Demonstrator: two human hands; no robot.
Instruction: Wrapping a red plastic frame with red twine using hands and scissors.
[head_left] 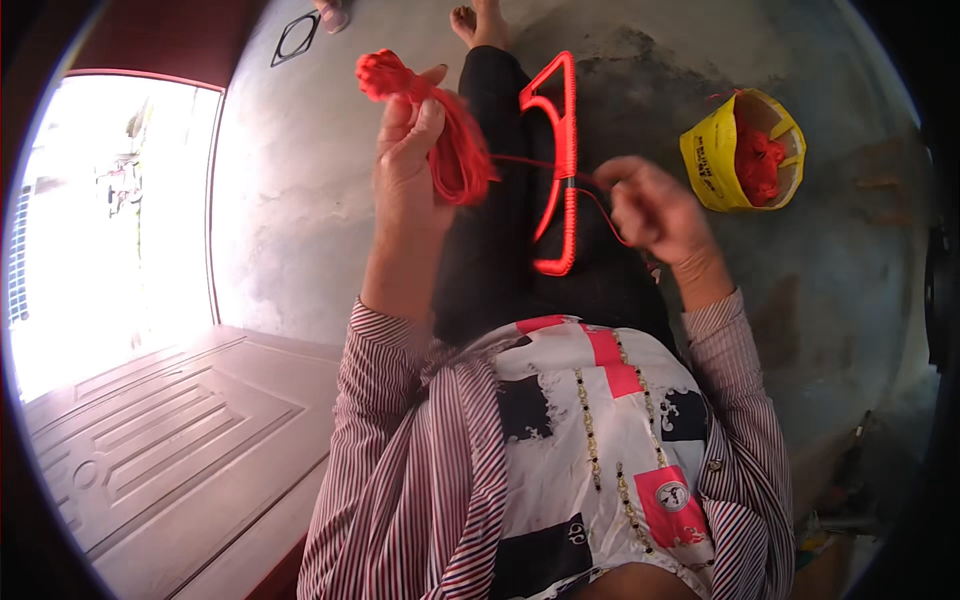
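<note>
Raised at the upper left, my left hand (405, 140) is closed around a looped bundle of red cord (460, 160), whose knotted end sticks up above the fingers. A strand runs right from the bundle across a frame with curved and straight bars (568, 110), resting over my dark trousers. Red cord covers most of the frame; a short dark stretch shows midway along its straight side. My right hand (655, 208), slightly blurred, is right of the frame with its fingers curled on the red cord. A thin loop hangs between the frame and this hand.
A yellow bag (708, 165) with more red cord (760, 165) inside stands on the grey floor (640, 85) at the right. A panelled door (180, 430) fills the lower left, beside a bright doorway (110, 220). A square drain cover (297, 38) lies at the top left.
</note>
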